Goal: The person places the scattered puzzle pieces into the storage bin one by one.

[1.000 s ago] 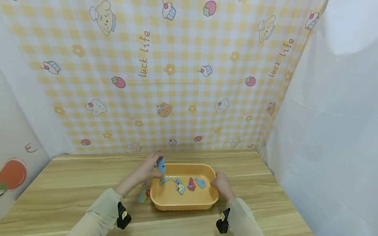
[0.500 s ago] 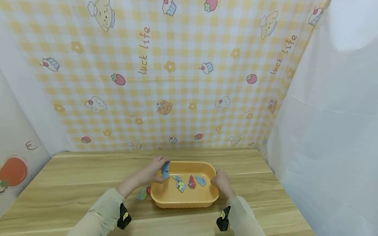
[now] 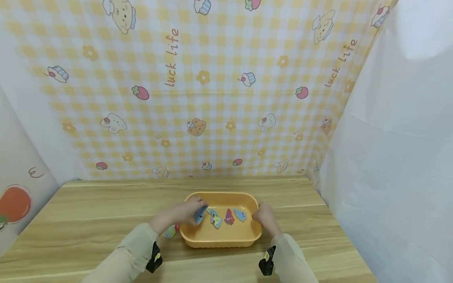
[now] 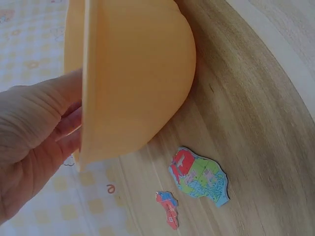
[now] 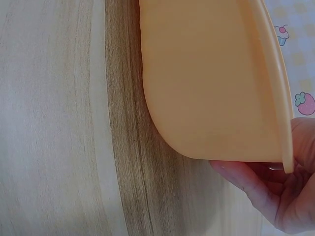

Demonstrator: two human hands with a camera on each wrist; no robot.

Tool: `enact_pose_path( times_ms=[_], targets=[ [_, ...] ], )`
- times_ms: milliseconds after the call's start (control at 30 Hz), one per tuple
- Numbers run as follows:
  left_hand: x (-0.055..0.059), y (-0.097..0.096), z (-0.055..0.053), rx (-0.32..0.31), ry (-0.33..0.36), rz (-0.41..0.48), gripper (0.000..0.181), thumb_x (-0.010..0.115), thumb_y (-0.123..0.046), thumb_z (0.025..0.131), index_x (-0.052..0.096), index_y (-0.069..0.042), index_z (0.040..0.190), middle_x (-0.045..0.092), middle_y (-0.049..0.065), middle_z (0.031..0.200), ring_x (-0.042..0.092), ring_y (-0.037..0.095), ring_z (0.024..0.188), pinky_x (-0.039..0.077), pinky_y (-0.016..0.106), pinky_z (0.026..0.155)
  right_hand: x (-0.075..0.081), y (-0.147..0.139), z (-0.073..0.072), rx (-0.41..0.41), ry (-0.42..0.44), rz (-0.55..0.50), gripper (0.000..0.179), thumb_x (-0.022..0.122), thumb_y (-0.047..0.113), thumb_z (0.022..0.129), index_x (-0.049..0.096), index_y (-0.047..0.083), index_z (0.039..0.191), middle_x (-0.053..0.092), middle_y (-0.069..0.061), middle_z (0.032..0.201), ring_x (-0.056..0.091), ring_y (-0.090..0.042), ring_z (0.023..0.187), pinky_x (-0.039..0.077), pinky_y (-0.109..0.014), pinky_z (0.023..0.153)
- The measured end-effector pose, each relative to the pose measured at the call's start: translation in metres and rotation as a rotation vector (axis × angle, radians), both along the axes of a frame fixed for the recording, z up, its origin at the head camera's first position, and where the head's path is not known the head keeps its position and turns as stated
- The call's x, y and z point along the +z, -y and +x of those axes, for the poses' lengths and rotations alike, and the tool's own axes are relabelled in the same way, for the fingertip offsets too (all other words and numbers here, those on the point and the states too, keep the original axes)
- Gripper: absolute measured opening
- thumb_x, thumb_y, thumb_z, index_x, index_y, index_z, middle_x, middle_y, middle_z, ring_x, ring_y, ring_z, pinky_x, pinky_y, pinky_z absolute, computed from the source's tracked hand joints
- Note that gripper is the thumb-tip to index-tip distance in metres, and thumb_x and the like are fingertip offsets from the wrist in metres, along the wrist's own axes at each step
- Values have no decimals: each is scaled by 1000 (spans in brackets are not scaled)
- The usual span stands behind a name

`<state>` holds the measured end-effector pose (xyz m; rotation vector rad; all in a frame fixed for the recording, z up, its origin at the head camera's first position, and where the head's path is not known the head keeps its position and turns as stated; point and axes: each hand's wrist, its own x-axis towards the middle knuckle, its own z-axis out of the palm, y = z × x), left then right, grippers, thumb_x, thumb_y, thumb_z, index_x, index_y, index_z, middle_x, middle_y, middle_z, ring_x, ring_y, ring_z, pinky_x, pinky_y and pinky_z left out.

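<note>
The blue puzzle piece [image 3: 199, 214] is now being lowered inside the orange tub [image 3: 221, 240], pinched in the curled fingers of the left hand [image 3: 189, 210], whereas a second ago that hand was holding it up above the tub's left rim, so the piece is close to joining the rest. Three other pieces [image 3: 226, 217] are lying on the tub's floor just beside it, while the right hand [image 3: 263, 217] is gripping the right rim and two more pieces [image 4: 198, 176] are lying on the wooden table [image 3: 88, 220] outside the left wall.
</note>
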<state>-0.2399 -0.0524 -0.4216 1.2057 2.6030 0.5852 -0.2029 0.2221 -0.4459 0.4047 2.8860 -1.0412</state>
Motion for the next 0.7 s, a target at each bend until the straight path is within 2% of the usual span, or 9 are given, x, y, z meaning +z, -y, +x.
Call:
enact_pose_path(
  times_ms=[100, 300, 433, 700],
  targets=[
    [-1, -5, 0, 19, 0, -63, 60, 77, 0, 62, 52, 3, 117, 52, 13, 106, 50, 27, 100, 47, 42, 87, -1, -1, 0, 5, -3, 4, 30, 56, -9, 66, 55, -13, 96, 61, -19, 85, 54, -19, 65, 48, -26, 52],
    [-6, -12, 1, 48, 37, -147, 58, 78, -2, 63, 54, 1, 116, 53, 12, 109, 51, 24, 99, 47, 40, 89, -1, -1, 0, 10, -5, 3, 33, 56, -9, 66, 55, -15, 99, 62, -21, 86, 55, -19, 65, 49, -26, 53],
    [-5, -16, 4, 63, 50, -201, 58, 79, -5, 63, 55, 0, 116, 54, 11, 108, 52, 21, 96, 48, 37, 88, -2, -1, -1, 10, -13, 3, 30, 56, -10, 66, 57, -13, 95, 62, -18, 82, 53, -19, 63, 48, -26, 51],
    [-7, -19, 8, 98, 98, -231, 59, 80, -5, 63, 56, 1, 116, 53, 11, 109, 54, 20, 96, 48, 38, 88, -5, -1, -4, 9, -16, 30, 19, 55, -9, 65, 60, -8, 83, 57, -11, 69, 48, -16, 55, 42, -23, 46]
  ],
)
